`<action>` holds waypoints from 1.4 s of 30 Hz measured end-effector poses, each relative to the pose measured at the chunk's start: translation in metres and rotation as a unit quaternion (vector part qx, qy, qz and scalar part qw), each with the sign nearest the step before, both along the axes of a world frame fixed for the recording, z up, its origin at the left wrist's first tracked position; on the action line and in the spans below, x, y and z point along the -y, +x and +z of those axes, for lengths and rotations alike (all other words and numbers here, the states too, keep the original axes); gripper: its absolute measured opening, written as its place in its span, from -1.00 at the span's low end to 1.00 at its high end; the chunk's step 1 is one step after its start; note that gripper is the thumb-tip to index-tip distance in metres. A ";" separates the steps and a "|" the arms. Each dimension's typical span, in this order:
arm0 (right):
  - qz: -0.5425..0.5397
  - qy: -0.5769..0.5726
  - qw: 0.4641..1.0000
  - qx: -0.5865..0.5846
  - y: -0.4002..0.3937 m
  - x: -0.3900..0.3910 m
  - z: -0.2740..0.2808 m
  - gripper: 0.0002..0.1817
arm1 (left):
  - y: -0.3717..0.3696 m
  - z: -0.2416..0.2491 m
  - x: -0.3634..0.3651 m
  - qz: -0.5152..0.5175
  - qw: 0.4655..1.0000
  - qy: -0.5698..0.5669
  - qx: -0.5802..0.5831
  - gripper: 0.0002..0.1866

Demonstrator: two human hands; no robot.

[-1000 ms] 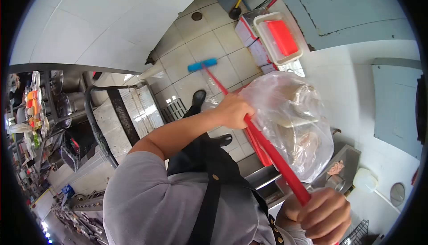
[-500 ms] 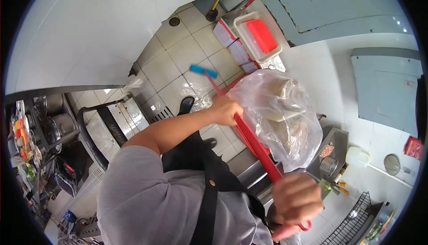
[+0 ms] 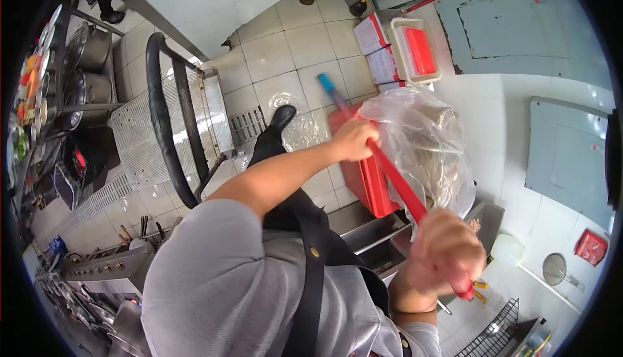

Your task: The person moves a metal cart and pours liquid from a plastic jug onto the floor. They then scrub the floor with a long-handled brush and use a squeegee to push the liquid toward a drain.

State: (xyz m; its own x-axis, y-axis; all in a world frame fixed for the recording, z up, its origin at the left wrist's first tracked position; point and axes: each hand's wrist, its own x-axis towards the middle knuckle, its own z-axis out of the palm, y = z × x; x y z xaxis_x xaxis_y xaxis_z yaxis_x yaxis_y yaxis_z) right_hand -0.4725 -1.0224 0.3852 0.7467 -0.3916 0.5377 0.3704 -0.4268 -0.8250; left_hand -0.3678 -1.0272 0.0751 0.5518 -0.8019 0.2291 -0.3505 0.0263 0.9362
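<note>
A long-handled floor brush (image 3: 401, 184) slants across the view, its red pole running down to a blurred blue head (image 3: 326, 85) on the wet tiled floor. Bristles cannot be made out. My left hand (image 3: 355, 141) is closed around the middle of the pole. Nearer my body, my right hand (image 3: 448, 252), smeared by motion, grips the upper end, and a bit of red pokes out below the fist. Just beyond the pole stand a red bin (image 3: 368, 185) and a large clear plastic bag (image 3: 431, 143) with pale contents.
Foamy water surrounds my black boot (image 3: 282, 118), near a floor drain (image 3: 246, 125). A metal platform trolley with a black handle (image 3: 170, 120) stands left. Boxes (image 3: 376, 36) and a white tub (image 3: 436, 65) line the wall. A steel sink (image 3: 487, 217) is at right.
The view has shifted, showing more of the trolley and red bin. The brush head has swung relative to my boot, now lying farther from it. Both hands keep hold of the pole.
</note>
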 end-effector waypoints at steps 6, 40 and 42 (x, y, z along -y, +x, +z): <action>0.133 0.071 0.984 0.098 -0.033 -0.021 0.058 -0.52 | -0.004 0.067 -0.089 0.050 0.995 0.012 0.086 -0.81; -0.093 0.185 0.978 -0.003 -0.109 -0.156 0.028 -0.56 | -0.071 0.037 -0.183 0.037 0.993 -0.004 0.115 -0.60; -0.003 0.129 0.990 0.053 -0.132 -0.147 0.054 -0.48 | -0.092 0.067 -0.195 -0.018 0.991 -0.041 0.124 -0.59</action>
